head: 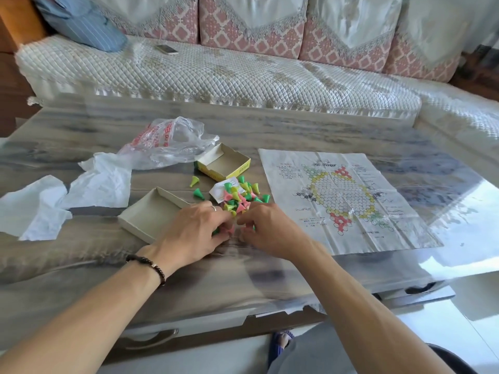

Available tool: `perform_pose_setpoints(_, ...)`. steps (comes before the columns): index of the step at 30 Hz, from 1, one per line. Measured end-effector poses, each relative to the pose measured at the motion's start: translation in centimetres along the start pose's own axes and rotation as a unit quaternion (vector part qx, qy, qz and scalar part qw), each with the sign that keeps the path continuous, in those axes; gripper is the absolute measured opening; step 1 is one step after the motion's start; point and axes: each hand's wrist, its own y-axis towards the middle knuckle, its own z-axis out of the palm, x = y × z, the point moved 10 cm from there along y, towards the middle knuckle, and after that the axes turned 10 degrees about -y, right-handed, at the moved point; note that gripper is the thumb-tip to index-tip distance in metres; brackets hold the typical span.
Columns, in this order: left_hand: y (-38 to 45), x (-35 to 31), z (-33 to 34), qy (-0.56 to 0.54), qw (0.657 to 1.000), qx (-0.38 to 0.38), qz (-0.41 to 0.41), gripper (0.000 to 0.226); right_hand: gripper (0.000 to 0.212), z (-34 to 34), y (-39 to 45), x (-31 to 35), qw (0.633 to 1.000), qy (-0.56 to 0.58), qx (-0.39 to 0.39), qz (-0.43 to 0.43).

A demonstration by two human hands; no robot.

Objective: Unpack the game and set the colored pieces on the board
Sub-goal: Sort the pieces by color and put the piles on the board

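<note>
Your desk (270, 130) is grey and streaked, with a glossy top. The paper board (348, 198) lies flat toward its right edge. Near the middle sits a heap of pieces (240, 195) in green, yellow and pink, with an open box (224, 160) just behind it and the lid (151, 211) to its left. A clear bag (167, 141) lies toward the far left, and crumpled tissue (54, 201) reaches the left edge.

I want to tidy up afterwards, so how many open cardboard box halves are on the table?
2. One yellow-sided cardboard box half lies behind the pile of coloured pieces, beside the clear plastic bag. One plain grey cardboard box half lies by the left hand.
</note>
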Motion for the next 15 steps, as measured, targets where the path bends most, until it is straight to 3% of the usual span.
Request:
perform_pose_setpoints(5, 0.6, 0.2, -0.3, -0.011, 1.000, 0.014, -0.020, 0.007, 0.023, 0.1, 0.1, 0.3, 0.997, -0.065, 0.040, 0.007)
perform_pose_setpoints(15, 0.0, -0.4, -1.2, -0.019, 0.999, -0.024, 0.018, 0.011, 0.028, 0.0, -1.3, 1.2, 0.992, -0.121, 0.025, -0.030)
